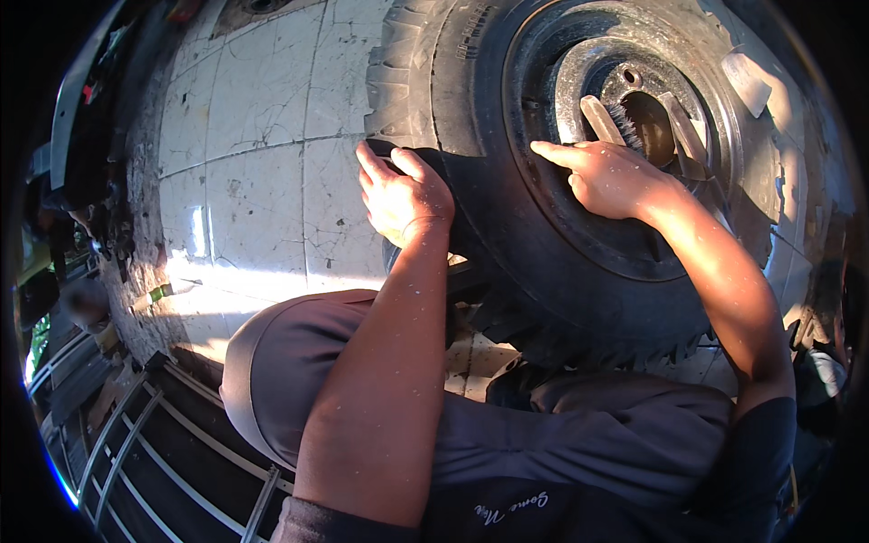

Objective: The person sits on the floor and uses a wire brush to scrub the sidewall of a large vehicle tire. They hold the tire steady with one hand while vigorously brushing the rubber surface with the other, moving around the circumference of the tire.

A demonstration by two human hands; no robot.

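Lying unclenched, the left hand (407, 196) is resting by the tread (396, 101) of the tire (534, 249), which is sitting on the tiled floor (258, 104); the right hand (615, 179) is pointing one finger toward the rim (573, 81), its grip unclear. Flatter palms would likely be steadying it better.

"What sort of place is this?"
"A tyre workshop, by the look of it: a treaded tyre (552, 271) on its metal rim (572, 80) fills the upper right, a bristled brush (601, 121) at its hub."
"And the floor (258, 100)?"
"Cracked, dirty pale tiles (258, 195) at centre-left, streaked with sunlight (240, 274)."
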